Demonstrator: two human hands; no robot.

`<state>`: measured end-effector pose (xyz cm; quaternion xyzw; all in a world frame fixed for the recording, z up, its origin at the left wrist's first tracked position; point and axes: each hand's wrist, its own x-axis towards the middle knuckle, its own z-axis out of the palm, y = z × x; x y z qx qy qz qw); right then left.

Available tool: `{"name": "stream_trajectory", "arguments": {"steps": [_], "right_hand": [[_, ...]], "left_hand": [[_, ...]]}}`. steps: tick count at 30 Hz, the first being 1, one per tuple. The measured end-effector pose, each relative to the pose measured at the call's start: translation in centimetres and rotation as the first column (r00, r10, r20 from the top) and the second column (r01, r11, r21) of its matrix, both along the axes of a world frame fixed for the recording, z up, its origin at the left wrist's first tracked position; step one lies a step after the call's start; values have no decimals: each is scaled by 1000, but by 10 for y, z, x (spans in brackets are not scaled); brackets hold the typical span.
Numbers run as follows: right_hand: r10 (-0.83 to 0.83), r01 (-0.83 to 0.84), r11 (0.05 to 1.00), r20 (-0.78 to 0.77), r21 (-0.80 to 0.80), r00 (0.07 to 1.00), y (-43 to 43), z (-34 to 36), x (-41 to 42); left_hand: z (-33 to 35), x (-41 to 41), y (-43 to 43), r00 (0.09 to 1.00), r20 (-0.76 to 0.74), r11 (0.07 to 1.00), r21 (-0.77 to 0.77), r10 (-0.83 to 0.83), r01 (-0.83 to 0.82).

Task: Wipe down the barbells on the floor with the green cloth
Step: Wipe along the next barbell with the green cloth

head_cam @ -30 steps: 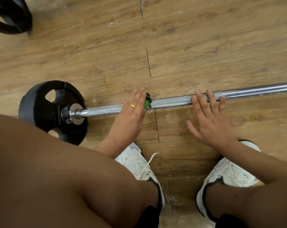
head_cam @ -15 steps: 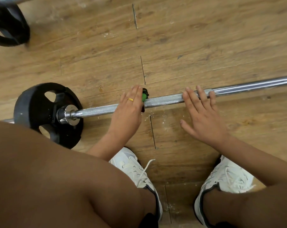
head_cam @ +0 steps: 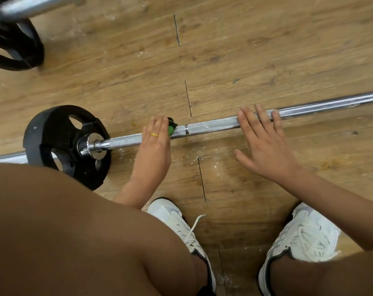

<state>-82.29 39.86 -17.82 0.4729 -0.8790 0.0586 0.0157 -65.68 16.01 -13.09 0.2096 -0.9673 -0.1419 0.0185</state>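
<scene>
The person is crouched over a barbell (head_cam: 211, 126) that lies flat on the wooden floor (head_cam: 245, 50), running from lower left up to the right edge. 1 black weight plate (head_cam: 53, 133) sits on its left end.

The left hand (head_cam: 153, 144) lies over the knurled part of the bar, just right of the plate's collar. Its fingers are close together and draped across the steel, and a gold ring (head_cam: 154, 135) shows on 1 of them. The green cloth (head_cam: 171, 128) is bunched under that hand against the bar, with only a small wad poking out beside the index finger. The thumb is out of sight.

The right hand (head_cam: 264, 142) is well apart along the bar. Its fingers are straight and slightly spread, the tips rest across the shaft, and the thumb points out to the side above the floor.

2 white shoes (head_cam: 177, 223) are planted near the bar. A 2nd bar (head_cam: 31, 5) and dark plates (head_cam: 14, 45) sit blurred at the top left.
</scene>
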Motion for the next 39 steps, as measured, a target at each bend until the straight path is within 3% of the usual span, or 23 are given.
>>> {"name": "stream_trajectory", "arguments": {"steps": [5,10,17,25,36,39], "right_hand": [[-3,3,999,14,41,1000,-4,5,-6],[12,-13,998,8,56,1000,-6,5,-13],[1,-3,999,33,49,999,-12,6,-19],[14,-23,997,120,73,993,-21,15,-33],[10,-29,994,177,106,984,-35,24,-51],[4,-25,994,187,108,982,-41,25,-57]], "left_hand": [[-5,-31,24,972,-10,972,-22,-236,236],[-2,-22,2,999,-29,999,45,-19,21],[-6,-39,4,985,14,985,8,-172,172],[-8,-52,12,997,0,996,20,-82,82],[-6,-70,-28,957,116,959,-74,-265,274],[-3,-79,-35,950,129,956,-36,-286,292]]}}
